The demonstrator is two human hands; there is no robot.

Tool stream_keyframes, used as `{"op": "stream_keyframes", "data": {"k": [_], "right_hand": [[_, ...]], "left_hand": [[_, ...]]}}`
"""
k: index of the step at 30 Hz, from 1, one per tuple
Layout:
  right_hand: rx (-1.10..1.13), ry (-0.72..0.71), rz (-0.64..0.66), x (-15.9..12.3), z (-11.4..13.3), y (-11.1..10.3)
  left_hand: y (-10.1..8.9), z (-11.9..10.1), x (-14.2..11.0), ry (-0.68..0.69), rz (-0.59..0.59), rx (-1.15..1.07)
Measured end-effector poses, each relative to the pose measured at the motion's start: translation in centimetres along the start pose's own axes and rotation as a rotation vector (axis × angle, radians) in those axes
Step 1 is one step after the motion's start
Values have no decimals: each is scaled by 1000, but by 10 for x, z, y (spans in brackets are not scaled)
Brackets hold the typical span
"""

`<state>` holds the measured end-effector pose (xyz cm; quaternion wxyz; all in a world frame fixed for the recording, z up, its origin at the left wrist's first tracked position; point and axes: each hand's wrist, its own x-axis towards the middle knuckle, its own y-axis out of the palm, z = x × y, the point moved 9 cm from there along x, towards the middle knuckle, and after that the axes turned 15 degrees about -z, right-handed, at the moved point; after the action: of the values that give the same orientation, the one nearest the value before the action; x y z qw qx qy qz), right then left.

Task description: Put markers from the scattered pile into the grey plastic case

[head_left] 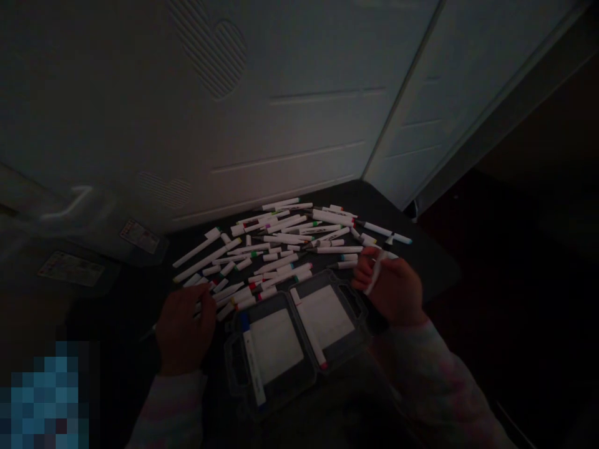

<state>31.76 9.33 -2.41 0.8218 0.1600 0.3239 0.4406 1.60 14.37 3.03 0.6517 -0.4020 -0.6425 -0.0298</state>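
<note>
Pinching white markers [375, 274], the left hand [185, 324] and right hand [392, 285] flank an open case [302, 335] on a dark surface [386, 209] whose far edge meets a dim room's heart-embossed white panel [299, 134].

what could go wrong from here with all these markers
The right hand holds a slim white marker, which might slip from the grip. Loose white cylindrical markers crowd the dark flat surface, so a nudge could set some rolling. The blue-capped white marker lies in the open translucent plastic case, and could slide if that tips.
</note>
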Motion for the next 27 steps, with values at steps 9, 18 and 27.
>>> {"op": "stream_keyframes", "data": {"k": [9,18,27], "right_hand": [[42,84,66,-11,-13,21],[15,113,111,-31,-17,32],[47,148,104,-38,-20,37]], "left_hand": [[-1,-2,1,41,-7,34],[1,5,0,-42,4,-22],[-2,0,0,15,-47,-5]]}}
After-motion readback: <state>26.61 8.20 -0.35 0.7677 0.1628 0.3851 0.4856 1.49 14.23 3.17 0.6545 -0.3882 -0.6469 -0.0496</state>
